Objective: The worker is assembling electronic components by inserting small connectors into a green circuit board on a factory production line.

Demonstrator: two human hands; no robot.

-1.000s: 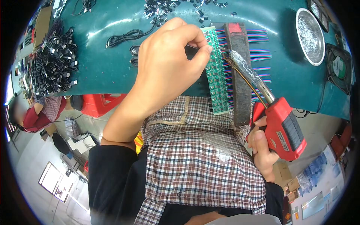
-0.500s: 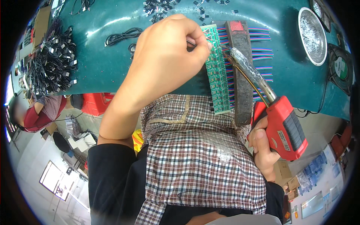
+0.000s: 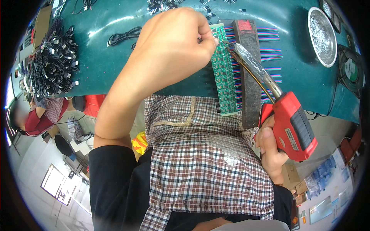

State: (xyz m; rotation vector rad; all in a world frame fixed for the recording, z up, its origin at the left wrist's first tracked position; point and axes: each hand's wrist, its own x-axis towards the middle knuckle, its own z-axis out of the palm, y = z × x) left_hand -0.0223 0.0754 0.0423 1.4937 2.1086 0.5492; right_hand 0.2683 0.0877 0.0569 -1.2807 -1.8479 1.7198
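My right hand [image 3: 273,152] grips a red and black soldering gun [image 3: 296,131], its metal barrel slanting up and left. The gun's tip reaches the upper part of a long green circuit board [image 3: 224,82], by its right edge. My left hand [image 3: 173,42] is closed in a pinch at the board's upper left edge. A thin dark cable [image 3: 199,39] shows between its fingers, mostly hidden by the hand. Red, blue and black wires [image 3: 271,57] run from the board's right side beneath a dark heavy bar [image 3: 250,77], which lies across them.
A metal bowl [image 3: 322,36] with silvery residue and a black fan [image 3: 350,69] stand at the right. Black cables [image 3: 54,65] are heaped at the left; a coiled cable [image 3: 122,37] lies behind my left wrist. A person [image 3: 38,115] sits far left, near a red stool [image 3: 93,106].
My left hand has moved slightly up, still pinched at the board's edge. The soldering gun's tip has shifted up and left, onto the board's upper part.
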